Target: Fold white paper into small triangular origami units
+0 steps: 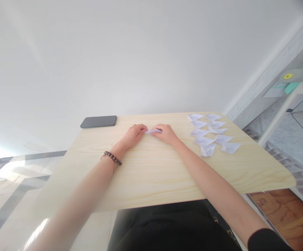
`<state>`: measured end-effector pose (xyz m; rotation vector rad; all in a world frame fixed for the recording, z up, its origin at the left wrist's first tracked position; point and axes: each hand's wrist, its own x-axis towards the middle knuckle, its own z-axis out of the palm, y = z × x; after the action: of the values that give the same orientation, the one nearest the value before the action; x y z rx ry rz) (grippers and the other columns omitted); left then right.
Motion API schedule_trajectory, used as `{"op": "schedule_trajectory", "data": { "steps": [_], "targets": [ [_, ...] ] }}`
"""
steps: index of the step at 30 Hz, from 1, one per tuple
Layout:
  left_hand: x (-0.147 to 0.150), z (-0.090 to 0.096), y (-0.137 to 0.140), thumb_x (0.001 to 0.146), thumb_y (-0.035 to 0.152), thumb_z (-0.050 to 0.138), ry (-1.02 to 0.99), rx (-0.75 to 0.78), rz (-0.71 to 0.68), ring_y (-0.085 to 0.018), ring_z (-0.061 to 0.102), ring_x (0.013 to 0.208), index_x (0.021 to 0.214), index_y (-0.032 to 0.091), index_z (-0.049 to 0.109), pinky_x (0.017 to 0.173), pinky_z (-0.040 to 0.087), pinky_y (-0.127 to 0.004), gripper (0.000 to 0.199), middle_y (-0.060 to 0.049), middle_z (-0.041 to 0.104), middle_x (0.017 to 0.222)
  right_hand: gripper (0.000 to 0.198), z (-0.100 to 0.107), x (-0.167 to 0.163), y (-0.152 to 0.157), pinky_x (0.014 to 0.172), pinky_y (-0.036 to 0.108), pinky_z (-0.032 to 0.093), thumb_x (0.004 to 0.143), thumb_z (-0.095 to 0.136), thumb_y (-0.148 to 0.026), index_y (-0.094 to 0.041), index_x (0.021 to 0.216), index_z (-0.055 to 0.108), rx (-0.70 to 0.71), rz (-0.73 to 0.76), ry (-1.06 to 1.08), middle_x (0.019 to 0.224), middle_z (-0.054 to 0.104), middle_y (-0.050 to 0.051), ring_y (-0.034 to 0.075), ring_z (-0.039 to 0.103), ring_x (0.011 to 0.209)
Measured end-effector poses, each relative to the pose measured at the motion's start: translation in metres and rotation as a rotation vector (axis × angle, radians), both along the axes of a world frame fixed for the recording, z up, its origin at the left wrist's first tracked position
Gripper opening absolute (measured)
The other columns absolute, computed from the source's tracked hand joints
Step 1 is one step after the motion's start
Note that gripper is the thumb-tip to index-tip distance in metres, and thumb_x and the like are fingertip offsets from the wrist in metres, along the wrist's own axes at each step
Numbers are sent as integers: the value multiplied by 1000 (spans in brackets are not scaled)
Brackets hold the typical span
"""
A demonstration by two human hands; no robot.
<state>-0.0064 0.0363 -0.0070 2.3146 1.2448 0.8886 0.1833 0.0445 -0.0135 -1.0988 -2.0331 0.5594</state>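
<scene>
One small paper piece [153,131] is being pinched mid-fold by L hand [133,135] & R hand [167,134], both grips closed on it, w/ approx. ten folded pieces [210,137] already being kept near the bench [151,174] far-right corner.

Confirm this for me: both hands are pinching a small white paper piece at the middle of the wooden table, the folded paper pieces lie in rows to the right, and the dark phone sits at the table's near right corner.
One detail is wrong. The dark phone lies at the far left corner of the wooden table, not the near right, as the head view shows. The rest holds: the left hand and right hand pinch the small white paper piece, and the folded paper pieces lie in rows to the right.
</scene>
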Motion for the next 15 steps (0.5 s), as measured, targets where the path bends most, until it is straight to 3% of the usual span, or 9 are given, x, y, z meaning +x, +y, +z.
{"op": "schedule_trajectory", "data": {
  "steps": [7,15],
  "targets": [
    [0,2,-2,76,34,50,-43,-78,148,-15,55,68,79,21,58,67,42,-28,16,-1,64,81,13,2,0,-1,60,23,37,68,58,-29,-18,71,64,-31,-31,-11,71,62,-1,12,53,65],
    [0,2,0,73,33,55,10,-12,53,-18,56,86,81,20,65,78,43,-30,19,-4,63,95,17,2,0,-2,55,21,32,70,56,-31,-16,66,61,-27,-46,-52,61,56,-2,10,46,58]
  ]
}}
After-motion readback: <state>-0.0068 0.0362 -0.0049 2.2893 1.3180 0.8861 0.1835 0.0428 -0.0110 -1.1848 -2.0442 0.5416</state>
